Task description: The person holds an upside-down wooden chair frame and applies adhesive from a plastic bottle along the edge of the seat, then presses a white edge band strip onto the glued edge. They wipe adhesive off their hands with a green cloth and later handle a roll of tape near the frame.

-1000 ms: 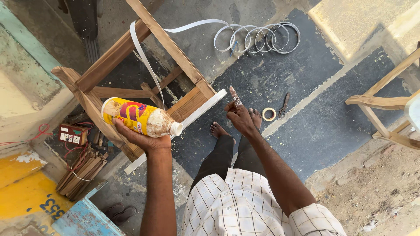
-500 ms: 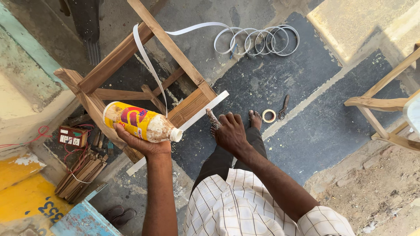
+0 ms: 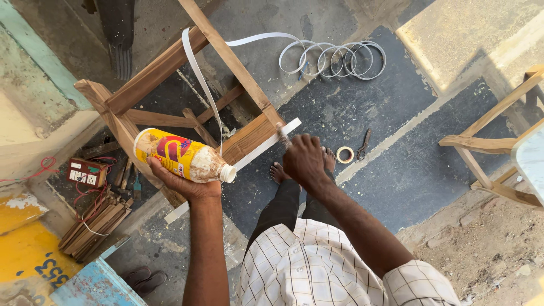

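Left hand (image 3: 184, 184) has a full grip on the yellow glue bottle (image 3: 181, 156), held sideways beside the wooden frame (image 3: 170, 107). Right hand (image 3: 305, 161) is clenched on what looks like a small brush (image 3: 281, 135), tip at the white edge strip (image 3: 258, 150) on the frame's rail.

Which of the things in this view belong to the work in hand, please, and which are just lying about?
In use:
- left hand holding the yellow glue bottle
- right hand with a small brush at the white strip
- wooden frame

Lying about:
- scissors
- tape roll
- coiled white strip
- socket box
- sandals
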Available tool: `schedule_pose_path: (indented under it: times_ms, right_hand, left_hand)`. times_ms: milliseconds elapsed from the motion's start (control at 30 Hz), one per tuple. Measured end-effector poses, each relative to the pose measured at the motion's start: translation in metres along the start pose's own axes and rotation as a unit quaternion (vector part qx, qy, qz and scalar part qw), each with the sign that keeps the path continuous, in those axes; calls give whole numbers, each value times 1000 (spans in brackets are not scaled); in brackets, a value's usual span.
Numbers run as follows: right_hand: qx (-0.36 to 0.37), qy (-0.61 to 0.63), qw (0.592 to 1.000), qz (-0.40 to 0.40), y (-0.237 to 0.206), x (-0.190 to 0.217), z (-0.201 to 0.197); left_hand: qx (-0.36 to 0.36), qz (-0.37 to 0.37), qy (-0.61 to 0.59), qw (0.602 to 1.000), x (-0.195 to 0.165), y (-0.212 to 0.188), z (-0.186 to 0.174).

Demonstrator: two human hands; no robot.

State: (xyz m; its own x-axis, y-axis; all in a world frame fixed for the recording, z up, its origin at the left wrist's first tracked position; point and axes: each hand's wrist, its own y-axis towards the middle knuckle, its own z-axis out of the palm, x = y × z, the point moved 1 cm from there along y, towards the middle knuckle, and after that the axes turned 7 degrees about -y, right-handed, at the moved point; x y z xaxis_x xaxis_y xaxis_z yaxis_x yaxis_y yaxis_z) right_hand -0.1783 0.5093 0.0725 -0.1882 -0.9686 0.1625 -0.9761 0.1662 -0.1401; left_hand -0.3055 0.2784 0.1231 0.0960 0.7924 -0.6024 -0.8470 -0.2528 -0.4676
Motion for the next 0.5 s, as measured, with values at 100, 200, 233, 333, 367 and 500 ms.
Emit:
schedule_pose_path:
  times_ms: [100,200,233,333,367,500]
  right_hand:
    - [36,4,998,-43,6,-5,-9]
    - [109,74,988,79,9,-9,-12]
    - [143,87,981,101,9,-6,-11]
    - [73,45,996,-2,3,15,-10]
    - [24,15,997,-65,1,22,-10]
    - [114,31,993,18,-5,29,-10]
  left_hand:
    - [6,-8,5,1000,-2,-1,-2]
    - [-21,-6,5,1000,-7,-3,-3]
    - [-32,-5,2,999,-8,-4,-3]
    - [-11,-11,5,1000,-11,-5,0]
    - [-15,-17,6,1000,-11,-5,0]
    - [-23,-6,11,1000,-20,-5,-1]
